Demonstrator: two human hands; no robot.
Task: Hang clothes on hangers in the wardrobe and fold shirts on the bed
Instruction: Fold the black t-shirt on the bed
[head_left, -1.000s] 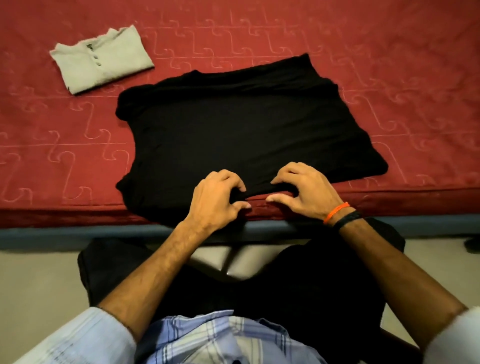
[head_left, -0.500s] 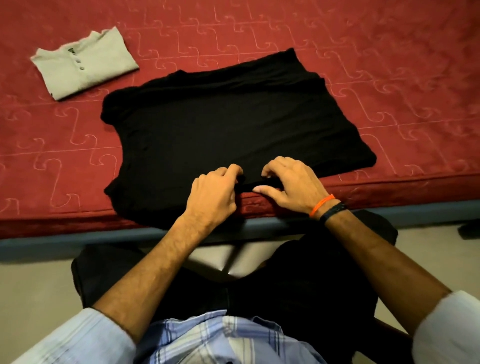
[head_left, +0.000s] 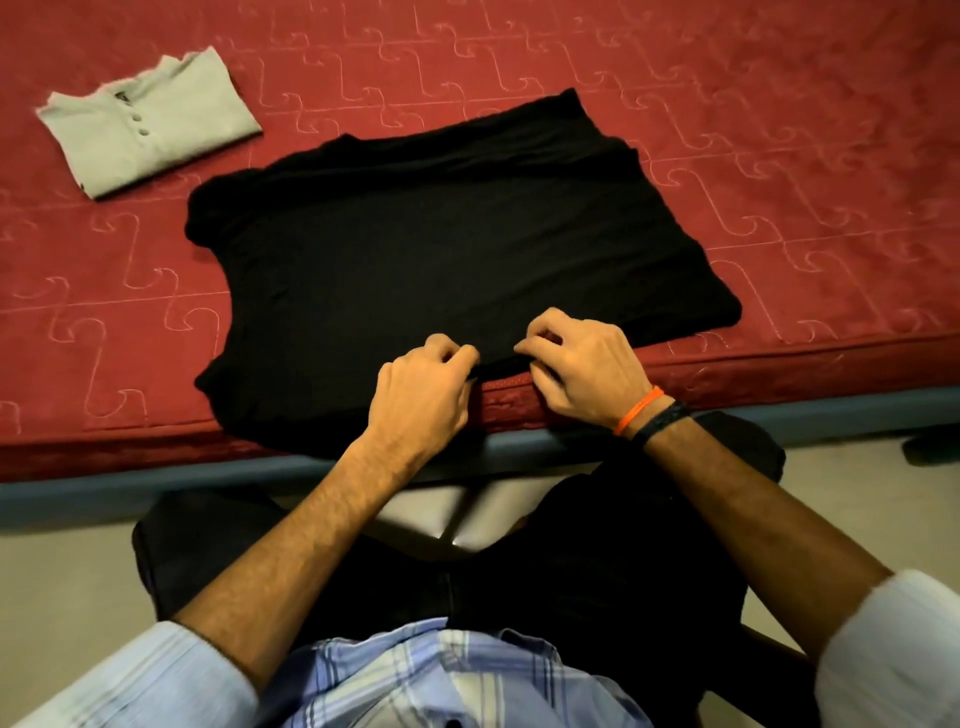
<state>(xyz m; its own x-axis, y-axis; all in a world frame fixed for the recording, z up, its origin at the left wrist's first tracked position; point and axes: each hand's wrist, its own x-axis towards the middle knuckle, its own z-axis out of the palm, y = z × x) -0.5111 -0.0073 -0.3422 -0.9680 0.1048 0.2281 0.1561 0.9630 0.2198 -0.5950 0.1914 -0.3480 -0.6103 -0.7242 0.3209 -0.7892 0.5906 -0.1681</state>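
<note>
A black shirt (head_left: 441, 249) lies spread flat on the red bed (head_left: 779, 130), its near edge at the mattress's front rim. My left hand (head_left: 421, 389) pinches that near edge with curled fingers and thumb. My right hand (head_left: 582, 369), wearing orange and black wristbands, pinches the same edge just to the right. The two hands sit close together near the middle of the hem. A folded grey shirt (head_left: 150, 122) with buttons rests at the back left of the bed.
The bed's blue-grey frame (head_left: 104, 483) runs along the front below the mattress. I sit facing it, my dark-trousered knees close to the frame. A pale floor (head_left: 57, 577) shows at the lower left.
Both hands have slid a little forward onto the shirt's near edge and closed their fingers on it. The fabric at the hem has lifted slightly off the mattress front.
</note>
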